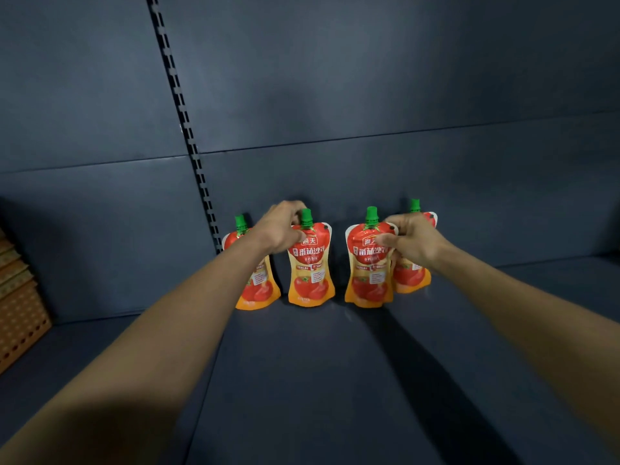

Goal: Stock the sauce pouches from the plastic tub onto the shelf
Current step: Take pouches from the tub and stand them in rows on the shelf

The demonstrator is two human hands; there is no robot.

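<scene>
Several red and orange tomato sauce pouches with green caps stand upright at the back of the dark shelf (302, 380). My left hand (280, 229) grips the top of the second pouch from the left (310, 273), near its cap. The leftmost pouch (258, 290) stands partly behind my left forearm. My right hand (411, 241) pinches the top right corner of the third pouch (367, 273). The rightmost pouch (411, 276) stands just behind my right hand, mostly hidden. The plastic tub is not in view.
The shelf's dark back panel (369, 95) rises right behind the pouches, with a slotted upright (188, 129) left of them. Orange patterned packages (16, 313) sit at the far left edge. Bare shelf surface stretches in front of and to the right of the pouches.
</scene>
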